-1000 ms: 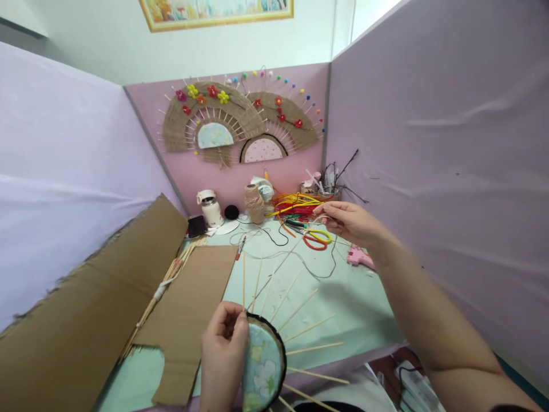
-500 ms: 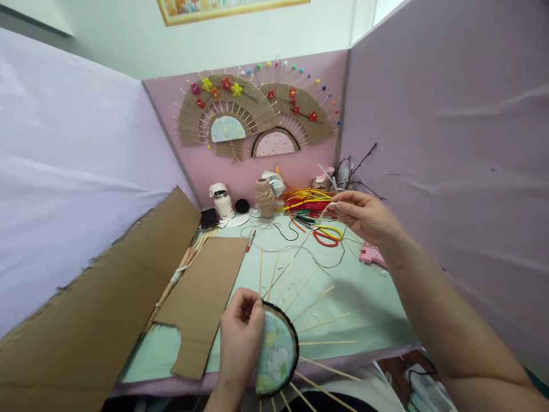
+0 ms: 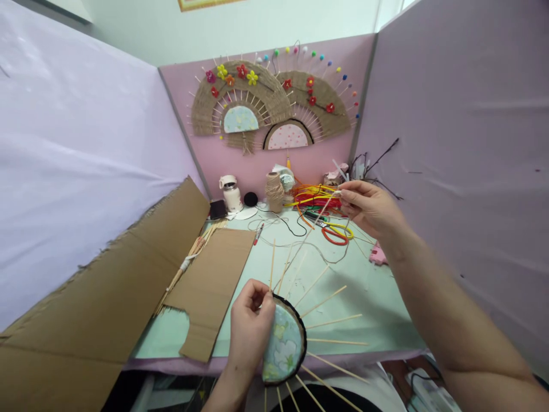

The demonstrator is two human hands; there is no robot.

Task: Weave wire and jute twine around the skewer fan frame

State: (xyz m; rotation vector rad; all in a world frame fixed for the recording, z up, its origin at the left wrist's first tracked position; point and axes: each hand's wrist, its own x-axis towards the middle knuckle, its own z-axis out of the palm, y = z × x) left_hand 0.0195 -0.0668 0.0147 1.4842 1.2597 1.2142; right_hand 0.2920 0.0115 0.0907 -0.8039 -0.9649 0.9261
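My left hand (image 3: 251, 326) grips the edge of a round floral fabric disc (image 3: 283, 346) with a black rim, held near the table's front edge. Thin wooden skewers (image 3: 323, 302) fan out from the disc like spokes. My right hand (image 3: 369, 207) is raised above the table's far right, fingers pinched on a strand of jute twine (image 3: 306, 240) that runs taut down to the disc by my left thumb.
Large cardboard sheets (image 3: 107, 292) and a skewer bundle (image 3: 189, 263) lie left. At the back stand a twine spool (image 3: 274, 191), a white jar (image 3: 231, 193), coloured tubing (image 3: 313, 197), scissors (image 3: 337, 233) and a pink glue gun (image 3: 380, 254). Two finished fans (image 3: 274, 106) hang on the pink wall.
The view has shifted, so everything sits further right and higher. Both hands keep their grips; the twine stays stretched between them.
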